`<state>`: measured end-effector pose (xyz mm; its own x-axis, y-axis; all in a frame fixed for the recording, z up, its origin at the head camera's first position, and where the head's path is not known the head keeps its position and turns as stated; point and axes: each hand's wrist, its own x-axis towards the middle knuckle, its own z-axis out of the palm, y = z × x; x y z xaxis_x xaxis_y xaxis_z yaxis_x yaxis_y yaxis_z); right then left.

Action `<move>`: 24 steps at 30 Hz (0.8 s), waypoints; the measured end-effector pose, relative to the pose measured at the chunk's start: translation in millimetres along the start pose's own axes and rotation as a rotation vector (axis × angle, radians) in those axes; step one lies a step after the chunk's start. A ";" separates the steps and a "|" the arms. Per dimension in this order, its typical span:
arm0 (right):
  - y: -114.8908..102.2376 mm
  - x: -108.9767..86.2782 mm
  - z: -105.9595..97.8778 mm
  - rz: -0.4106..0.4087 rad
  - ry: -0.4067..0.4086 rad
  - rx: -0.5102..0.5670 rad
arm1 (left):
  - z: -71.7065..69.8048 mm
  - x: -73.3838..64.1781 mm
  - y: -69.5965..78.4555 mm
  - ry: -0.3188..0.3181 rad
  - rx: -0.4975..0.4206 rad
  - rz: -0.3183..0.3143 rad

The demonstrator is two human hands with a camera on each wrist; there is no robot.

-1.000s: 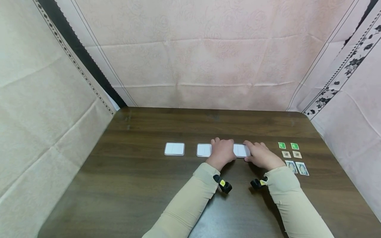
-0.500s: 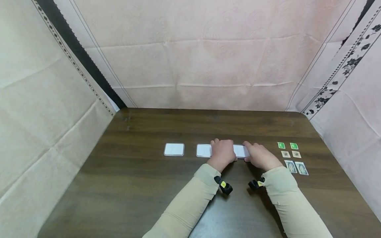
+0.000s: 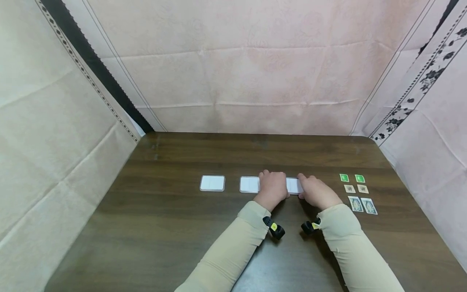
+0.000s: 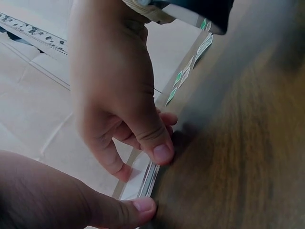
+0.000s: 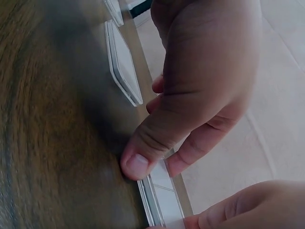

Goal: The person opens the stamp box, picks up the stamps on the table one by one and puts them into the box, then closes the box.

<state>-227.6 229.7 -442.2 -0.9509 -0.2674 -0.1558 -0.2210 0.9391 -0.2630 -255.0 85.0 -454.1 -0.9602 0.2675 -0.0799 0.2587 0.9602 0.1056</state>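
Note:
A thin white rectangular case (image 3: 293,185) lies on the table between both hands, its edge showing stacked white and clear layers. My left hand (image 3: 273,185) covers its left end, thumb at the near edge and fingers at the far side. At the right end, my right hand (image 3: 321,192) pinches it, thumb in front and fingertips behind. The right wrist view shows fine lines across the top of the white case (image 5: 164,193). To the left lie two more flat white cases, a nearer one (image 3: 249,184) partly behind my left hand and a separate one (image 3: 212,183).
Right of my right hand lie small stamp-like pieces in pairs: green (image 3: 344,177), beige (image 3: 349,189) and larger blue-white portraits (image 3: 355,204). Pale cloth (image 3: 237,81) hangs behind and beside the brown wooden table (image 3: 146,227).
My right hand and forearm have shifted slightly left, and the right end of the white case has moved a little left with them. My left hand stays nearly still.

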 end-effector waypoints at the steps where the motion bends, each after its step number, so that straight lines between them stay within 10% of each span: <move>1: -0.4 0.0 -0.1 0.000 0.001 -0.001 | -0.3 -0.2 0.3 -0.001 0.004 -0.002; 24: -0.6 2.7 1.5 0.006 0.006 0.002 | -4.0 -3.3 10.8 0.003 0.089 -0.022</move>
<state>-229.7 228.1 -443.9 -0.9534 -0.2606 -0.1519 -0.2150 0.9402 -0.2642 -249.4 94.1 -448.7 -0.9661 0.2459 -0.0783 0.2455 0.9693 0.0157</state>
